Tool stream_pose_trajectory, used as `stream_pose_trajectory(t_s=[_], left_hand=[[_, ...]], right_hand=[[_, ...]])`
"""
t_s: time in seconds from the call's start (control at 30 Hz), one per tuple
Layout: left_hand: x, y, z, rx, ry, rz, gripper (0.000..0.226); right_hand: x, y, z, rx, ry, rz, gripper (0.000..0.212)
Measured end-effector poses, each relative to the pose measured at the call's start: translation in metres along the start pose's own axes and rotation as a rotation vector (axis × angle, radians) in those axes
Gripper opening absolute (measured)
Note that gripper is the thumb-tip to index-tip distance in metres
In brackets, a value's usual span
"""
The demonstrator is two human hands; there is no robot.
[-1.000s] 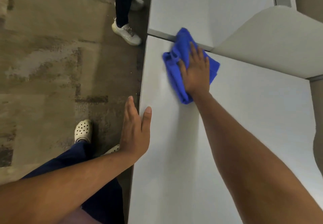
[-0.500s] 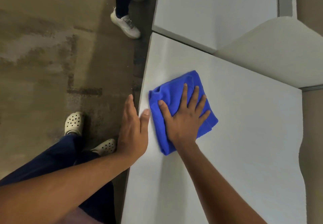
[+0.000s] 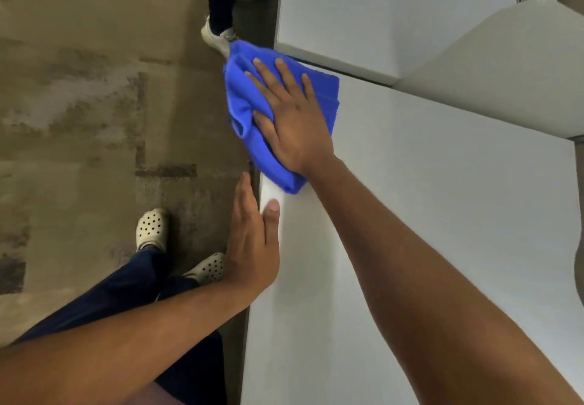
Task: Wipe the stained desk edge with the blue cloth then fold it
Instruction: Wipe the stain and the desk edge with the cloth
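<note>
— Right hand (image 3: 295, 120)?
— Spread flat, fingers fanned wide, palm down on the blue cloth (image 3: 249, 110). Pressing rather than gripping; nothing pinched between thumb and fingers.

— And the cloth?
— Bunched and rumpled, lying at the far left corner of the white worktop (image 3: 442, 215). Partly under the palm, partly spilling past the worktop's left edge, so hanging over the floor (image 3: 79, 104) there. Near end of it tapering to a point on the worktop, just ahead of the other thumb.

— Left hand (image 3: 252, 240)?
— Open too, but narrow: fingers straight and held together, set against the side of the worktop's left edge, thumb laid on top of the surface. Holding nothing. Close to the cloth's near tip, not touching it.

— Around the worktop?
— A second white worktop (image 3: 395, 9) butted up beyond, with a dark seam between the two. A pale curved divider panel (image 3: 505, 73) rising at the right.

— On the floor?
— Mottled brown and grey carpet. Two white perforated clogs (image 3: 151, 227) below dark blue trousers (image 3: 110, 303), just left of the worktop. Farther off, beyond the cloth, another person's leg in dark trousers with a pale sneaker (image 3: 218, 38).

— Any stain visible on the edge?
— Cannot tell; edge mostly covered by cloth and hand.
</note>
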State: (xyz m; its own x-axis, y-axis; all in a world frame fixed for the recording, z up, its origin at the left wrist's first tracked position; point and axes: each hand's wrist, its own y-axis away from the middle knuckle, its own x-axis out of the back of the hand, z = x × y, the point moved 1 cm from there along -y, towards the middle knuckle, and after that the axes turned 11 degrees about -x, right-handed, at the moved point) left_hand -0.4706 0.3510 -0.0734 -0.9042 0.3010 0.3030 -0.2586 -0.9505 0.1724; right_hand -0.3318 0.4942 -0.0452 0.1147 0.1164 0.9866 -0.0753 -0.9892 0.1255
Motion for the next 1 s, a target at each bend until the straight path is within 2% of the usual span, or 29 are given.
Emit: stream_pose_trajectory(t_s=[0.07,0.1,0.13,0.27,0.33,0.37,0.43,0.5,0.57,0.6,0.63,0.67,0.77,0.8,0.83,0.87,0.9,1.0], left_hand=[[0.000,0.000,-0.002,-0.008,0.005,-0.015,0.070],[0.000,0.000,-0.003,-0.013,0.004,-0.015,0.070],[0.001,0.000,-0.002,-0.014,0.000,-0.012,0.071],[0.001,0.002,-0.001,-0.041,-0.007,-0.039,0.069],[0.001,0.001,-0.002,-0.065,-0.033,-0.039,0.067],[0.000,0.000,-0.002,-0.066,-0.044,-0.037,0.067],[0.000,-0.001,0.000,-0.059,-0.048,-0.044,0.067],[0.001,-0.001,0.003,-0.084,-0.044,-0.046,0.067],[0.004,-0.002,0.007,-0.139,-0.091,-0.045,0.066],[0.006,0.000,0.008,-0.166,-0.130,-0.053,0.067],[0.007,0.004,0.006,-0.176,-0.149,-0.063,0.069],[0.007,0.013,0.004,-0.149,-0.139,-0.075,0.072],[0.008,0.054,-0.001,0.032,-0.036,-0.146,0.078],[0.007,0.065,-0.002,0.050,-0.016,-0.166,0.079],[0.007,0.070,-0.004,0.043,-0.014,-0.172,0.079],[0.008,0.071,-0.005,0.027,-0.025,-0.169,0.080],[0.009,0.069,-0.005,0.010,-0.039,-0.164,0.080],[0.012,0.066,-0.004,-0.041,-0.069,-0.165,0.080]], right_hand=[[0.004,0.010,0.029,0.090,-0.046,-0.013,0.059],[0.007,0.015,0.044,0.033,-0.074,0.008,0.059],[0.010,0.020,0.058,-0.092,-0.108,0.038,0.059],[0.010,0.031,0.074,-0.813,-0.145,0.138,0.065],[0.008,0.020,0.049,-0.992,-0.155,0.142,0.069],[0.005,0.013,0.032,-1.000,-0.148,0.141,0.070],[-0.002,0.002,-0.003,-0.835,-0.080,0.134,0.070],[-0.005,0.002,-0.016,-0.515,0.006,0.091,0.069],[0.003,0.011,0.008,-0.187,0.005,0.029,0.066],[0.008,0.019,0.030,-0.092,-0.019,0.006,0.065],[0.012,0.029,0.051,-0.089,-0.040,-0.001,0.063],[0.015,0.038,0.071,-0.191,-0.062,0.010,0.062],[0.012,0.049,0.083,-0.832,-0.101,0.115,0.066],[0.009,0.047,0.068,-1.010,-0.120,0.146,0.068],[0.005,0.044,0.046,-1.102,-0.135,0.171,0.069],[0.002,0.041,0.022,-1.103,-0.144,0.186,0.071],[-0.003,0.039,-0.001,-1.019,-0.136,0.192,0.071],[-0.014,0.060,-0.029,-0.538,-0.043,0.106,0.071]])
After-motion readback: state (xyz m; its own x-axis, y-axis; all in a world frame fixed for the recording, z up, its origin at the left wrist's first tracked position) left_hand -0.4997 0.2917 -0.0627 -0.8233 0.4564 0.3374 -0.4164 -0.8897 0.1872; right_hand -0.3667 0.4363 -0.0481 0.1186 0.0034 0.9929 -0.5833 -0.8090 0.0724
